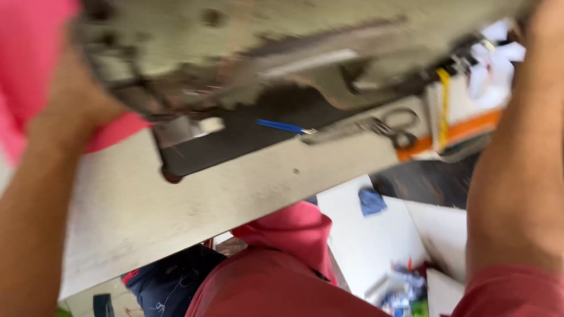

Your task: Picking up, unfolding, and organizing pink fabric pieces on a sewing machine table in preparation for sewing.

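Note:
The grey underside of a sewing machine (pixel 282 47) fills the top of the blurred view, tilted up from the white table (pixel 176 205). My left hand (pixel 70 103) is pressed against the machine's left end, beside pink fabric (pixel 23 58). My right forearm runs up the right side. Only a part of my right hand (pixel 543 23) shows, at the machine's right end near the top corner, and its fingers are hidden. Below the machine lies a dark opening (pixel 252 138) in the table.
A blue-handled tool (pixel 281 125) and a pair of scissors (pixel 399 126) lie by the opening. An orange and white box (pixel 464 117) stands at the right. Red cloth (pixel 294 240) hangs below the table edge, with scraps on the floor (pixel 405 290).

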